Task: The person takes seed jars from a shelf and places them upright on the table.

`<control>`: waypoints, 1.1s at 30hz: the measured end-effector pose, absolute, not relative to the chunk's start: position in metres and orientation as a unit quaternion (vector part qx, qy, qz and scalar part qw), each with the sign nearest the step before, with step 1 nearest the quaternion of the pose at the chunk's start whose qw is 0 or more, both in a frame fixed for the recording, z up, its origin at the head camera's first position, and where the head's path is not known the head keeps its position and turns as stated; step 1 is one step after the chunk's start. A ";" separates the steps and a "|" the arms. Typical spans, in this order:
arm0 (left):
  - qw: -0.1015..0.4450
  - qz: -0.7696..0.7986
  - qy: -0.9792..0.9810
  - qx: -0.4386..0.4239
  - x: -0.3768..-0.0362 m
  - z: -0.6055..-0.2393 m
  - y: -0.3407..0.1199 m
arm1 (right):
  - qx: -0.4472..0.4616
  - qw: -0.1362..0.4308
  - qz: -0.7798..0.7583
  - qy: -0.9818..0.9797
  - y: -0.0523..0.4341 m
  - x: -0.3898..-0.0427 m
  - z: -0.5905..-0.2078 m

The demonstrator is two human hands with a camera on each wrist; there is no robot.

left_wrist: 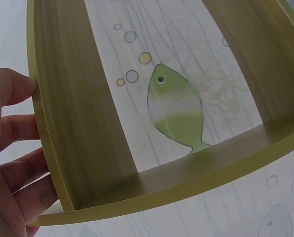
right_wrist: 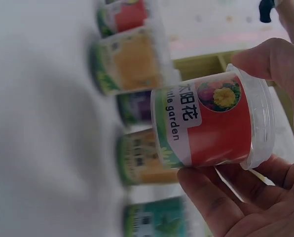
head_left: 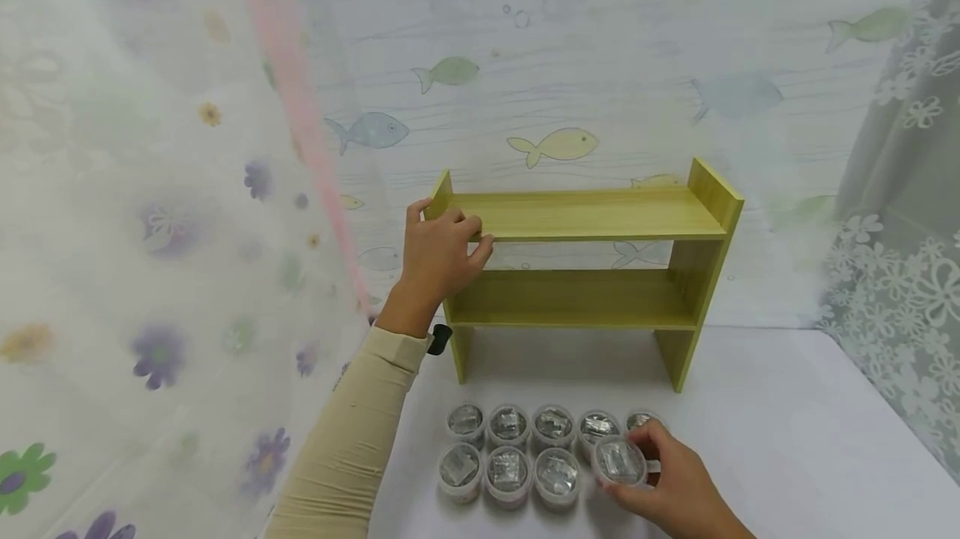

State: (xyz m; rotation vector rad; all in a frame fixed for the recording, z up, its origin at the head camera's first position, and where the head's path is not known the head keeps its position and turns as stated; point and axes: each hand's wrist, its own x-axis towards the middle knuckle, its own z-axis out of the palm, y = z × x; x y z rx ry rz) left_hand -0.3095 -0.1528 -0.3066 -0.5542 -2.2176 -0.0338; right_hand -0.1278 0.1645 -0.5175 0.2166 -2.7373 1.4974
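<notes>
Sitting in the right hand (head_left: 675, 485), the red-labelled cup (right_wrist: 213, 123) is gripped round its sides by thumb and curled fingers (right_wrist: 211, 197), at the right end of the near row and low over the bench (head_left: 787, 439). Its clear lid faces up in the head view; in the right wrist view it appears on its side, lid toward the palm. From that hand the green shelf (head_left: 585, 272) stands straight ahead and a little left, at the back of the bench, its long boards running left to right and both tiers open toward the person. The right hand is the nearer one to the cup; the left hand (head_left: 438, 252) is well apart from it, clasping the shelf's top left corner, thumb behind the side panel and fingers (left_wrist: 18, 128) over the front edge. Between cup and shelf lie the other cups (head_left: 510, 451), two rows set close together, lids up. A patterned curtain (head_left: 150, 189) hangs to the left and a fish-printed backdrop (head_left: 555, 143) stands behind the shelf.
</notes>
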 end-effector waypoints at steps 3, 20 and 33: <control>0.416 -0.014 -0.882 -0.222 -0.309 -0.306 -0.153 | 0.073 0.005 0.476 -0.877 0.165 -0.125 -0.527; 0.415 -0.013 -0.882 -0.221 -0.309 -0.308 -0.153 | 0.068 -0.004 0.463 -0.884 0.158 -0.127 -0.553; 0.417 -0.015 -0.882 -0.221 -0.310 -0.309 -0.152 | 0.067 -0.018 0.450 -0.890 0.159 -0.129 -0.555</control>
